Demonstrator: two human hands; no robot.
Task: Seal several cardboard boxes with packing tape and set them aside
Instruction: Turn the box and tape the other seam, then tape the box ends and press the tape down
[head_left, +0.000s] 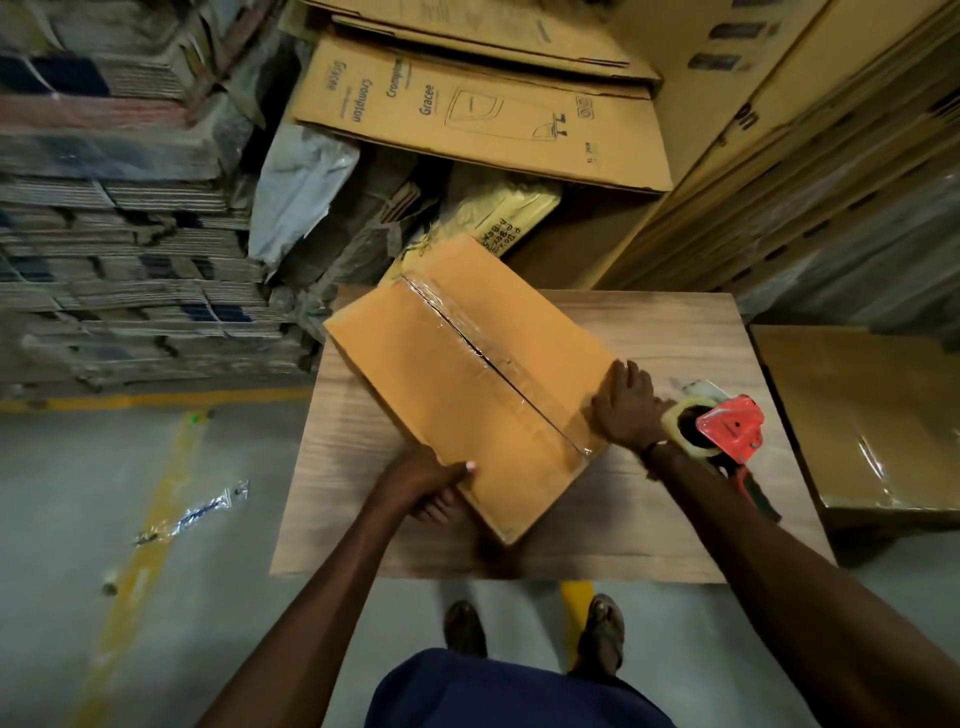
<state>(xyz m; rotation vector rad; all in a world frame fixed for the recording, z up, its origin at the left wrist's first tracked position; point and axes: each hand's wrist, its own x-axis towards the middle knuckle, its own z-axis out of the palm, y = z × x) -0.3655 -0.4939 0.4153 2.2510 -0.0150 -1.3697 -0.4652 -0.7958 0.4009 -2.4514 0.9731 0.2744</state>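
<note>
A brown cardboard box (441, 374) lies turned at an angle on the wooden table (649, 519), its centre seam covered by clear tape (498, 364). My left hand (426, 480) grips the box's near edge, thumb on top and fingers underneath. My right hand (626, 405) grips the box's right corner where the tape ends, fingers curled over the edge. A red tape dispenser (727, 428) with a roll of clear tape lies on the table just right of my right hand.
A taped box (872, 415) sits to the right of the table. Flattened printed cartons (467, 114) and stacks of cardboard (119, 234) fill the back and left. A scrap of clear plastic (192, 512) lies on the floor by a yellow line.
</note>
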